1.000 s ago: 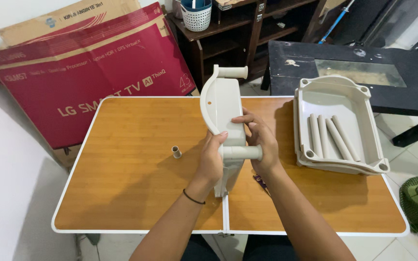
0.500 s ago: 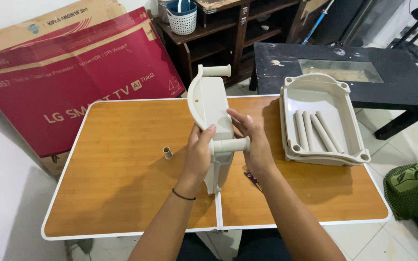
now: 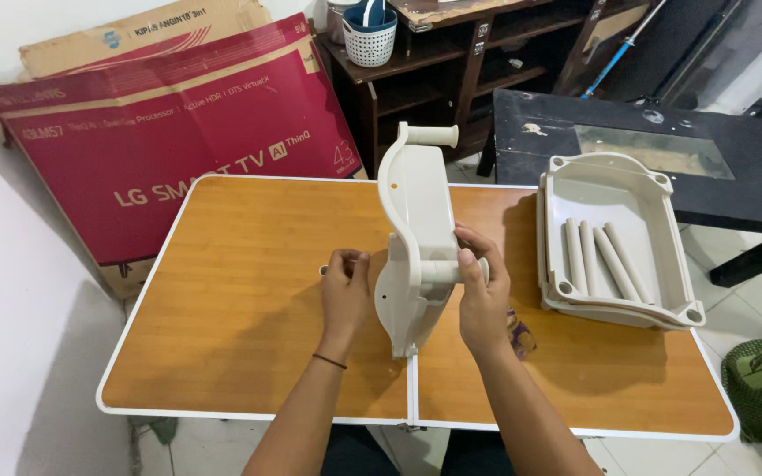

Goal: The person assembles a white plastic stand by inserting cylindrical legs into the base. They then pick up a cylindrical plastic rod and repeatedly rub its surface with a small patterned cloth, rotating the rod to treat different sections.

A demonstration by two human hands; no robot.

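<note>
Beige shelf tray (image 3: 416,220) on edge, right hand (image 3: 480,300) gripping it, left hand (image 3: 344,286) pinching small tube, stacked trays (image 3: 615,238) beside.

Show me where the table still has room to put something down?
Bare wood lies on the table left of the left hand, out to the white edge. Another patch runs along the near edge right of the right hand, below the stacked trays. The middle is crowded: both hands and the upright tray.
</note>
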